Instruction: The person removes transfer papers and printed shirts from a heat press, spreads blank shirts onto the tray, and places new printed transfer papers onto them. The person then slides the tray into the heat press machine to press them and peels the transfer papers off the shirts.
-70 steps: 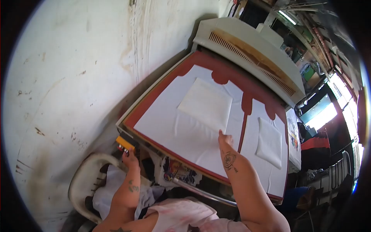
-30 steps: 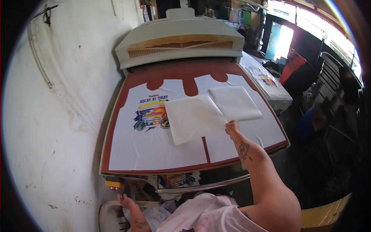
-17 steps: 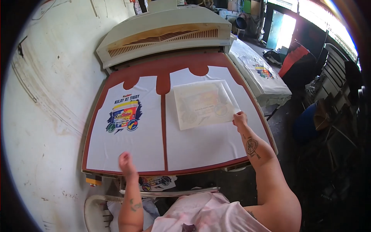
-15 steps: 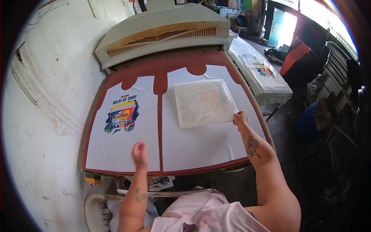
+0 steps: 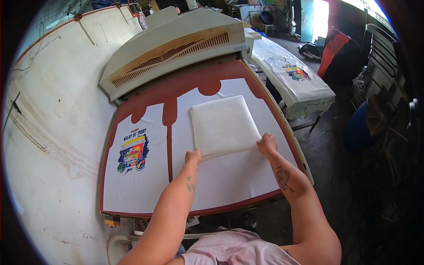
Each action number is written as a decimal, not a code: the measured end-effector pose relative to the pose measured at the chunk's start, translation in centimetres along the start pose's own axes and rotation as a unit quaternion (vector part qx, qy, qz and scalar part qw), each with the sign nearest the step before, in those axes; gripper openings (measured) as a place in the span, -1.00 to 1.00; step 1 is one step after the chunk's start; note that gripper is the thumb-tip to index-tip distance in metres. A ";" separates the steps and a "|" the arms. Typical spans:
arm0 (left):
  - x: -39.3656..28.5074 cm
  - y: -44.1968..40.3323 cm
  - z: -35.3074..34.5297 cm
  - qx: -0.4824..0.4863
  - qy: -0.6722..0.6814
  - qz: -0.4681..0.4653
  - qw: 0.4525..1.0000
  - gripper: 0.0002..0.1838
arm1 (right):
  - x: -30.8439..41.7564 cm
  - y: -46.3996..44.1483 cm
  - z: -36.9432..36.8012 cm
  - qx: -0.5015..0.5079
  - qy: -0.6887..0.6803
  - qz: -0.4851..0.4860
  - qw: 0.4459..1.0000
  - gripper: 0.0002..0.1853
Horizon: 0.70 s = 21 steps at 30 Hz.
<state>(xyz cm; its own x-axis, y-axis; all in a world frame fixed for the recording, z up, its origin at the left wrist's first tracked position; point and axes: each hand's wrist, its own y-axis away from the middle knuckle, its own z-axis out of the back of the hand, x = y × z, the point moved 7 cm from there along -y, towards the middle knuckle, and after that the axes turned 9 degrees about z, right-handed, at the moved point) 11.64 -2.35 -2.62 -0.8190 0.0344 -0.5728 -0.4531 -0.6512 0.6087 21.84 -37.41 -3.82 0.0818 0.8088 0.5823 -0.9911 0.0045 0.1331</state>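
Observation:
My left hand (image 5: 193, 156) is closed on the near left corner of a white sheet (image 5: 225, 126). The near right corner is pinched in my right hand (image 5: 267, 144). The sheet lies over the upper part of the right white shirt piece (image 5: 221, 185), and whatever is under it is hidden. To the left, another white shirt piece (image 5: 132, 190) bears a colourful print (image 5: 134, 152) with lettering above it. Both pieces lie flat on the red-brown press bed (image 5: 150, 95).
Behind the bed stands the large grey press housing (image 5: 176, 48) with vents. A side table (image 5: 304, 95) at the right holds a printed white shirt. A white wall (image 5: 53, 132) runs along the left. A yellow control box (image 5: 112, 221) hangs at the bed's near left corner.
My left hand has left the yellow box, moved right and taken hold of the sheet. My right hand has lifted the sheet off the left piece's print and carried it over the right piece.

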 end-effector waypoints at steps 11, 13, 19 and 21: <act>2.7 -0.1 -1.2 0.115 0.156 0.014 0.981 -0.63 | 0.9 5.3 -1.6 -0.136 -0.295 0.074 0.943 -0.65; 4.4 -0.1 -1.4 0.157 0.254 0.014 0.954 -0.71 | 4.2 9.6 -5.9 0.123 -0.505 -0.041 0.853 -0.69; 10.2 5.8 -0.4 0.243 0.351 0.046 0.903 -0.79 | 7.8 14.3 -11.3 0.102 -0.819 -0.183 0.534 -0.62; 12.1 6.7 0.1 0.255 0.338 0.053 0.904 -0.81 | 7.6 15.7 -11.8 0.038 -0.820 -0.179 0.542 -0.63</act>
<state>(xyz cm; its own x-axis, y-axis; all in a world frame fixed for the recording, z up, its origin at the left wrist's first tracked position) -1.31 -6.28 -5.40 -0.5428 -0.5917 -0.5960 -0.6299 -0.1826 0.7549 5.71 -24.24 -6.74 0.3127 -0.8473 0.4293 -0.8789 -0.0867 0.4691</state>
